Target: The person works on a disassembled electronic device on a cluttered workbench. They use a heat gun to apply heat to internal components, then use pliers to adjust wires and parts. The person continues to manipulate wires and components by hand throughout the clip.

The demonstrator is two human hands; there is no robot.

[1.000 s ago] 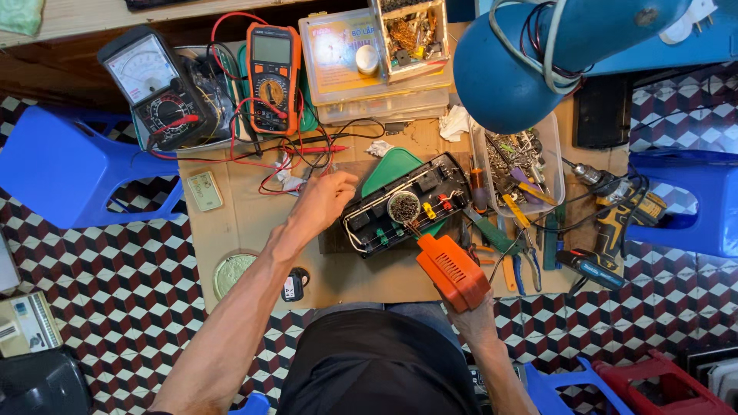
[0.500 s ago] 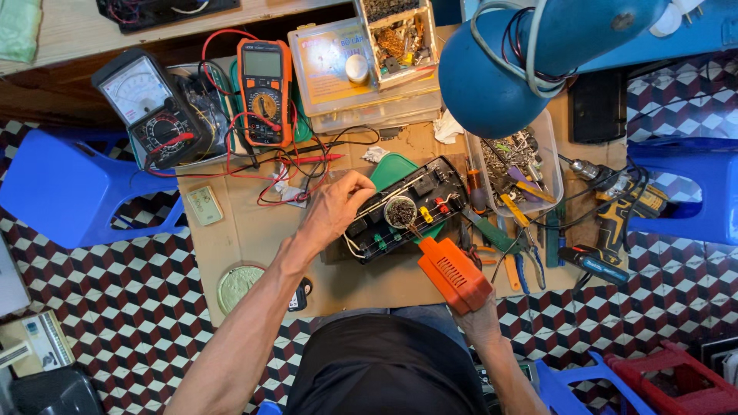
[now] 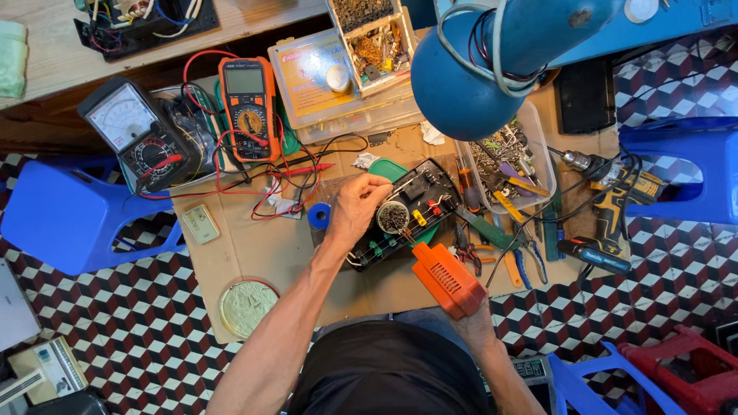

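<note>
A low workbench covered with brown cardboard [image 3: 254,253] is seen from above, set over a chequered red, white and black tiled floor [image 3: 115,323] between blue plastic stools [image 3: 69,223]. At the middle of the cardboard an opened black rectangular electronic device with an exposed circuit board, coil and coloured parts [image 3: 407,215] is laid at a slant, its cover already off and its inside bare. The left hand [image 3: 357,207] is closed upon the device's upper left edge, steadying it. An orange, ribbed, gun-shaped plastic tool [image 3: 448,278] is clasped in the right hand [image 3: 477,327], its tip brought against the board near the green parts; whether a joint is already made cannot be told, the tip being small in the view. Work on the board appears under way rather than finished. Round about are found an orange digital multimeter [image 3: 247,107], a grey-faced analogue meter [image 3: 134,134] and tangled red and black test leads [image 3: 284,180]. The upper right of the bench is hidden by a blue lamp shade [image 3: 469,84].
</note>
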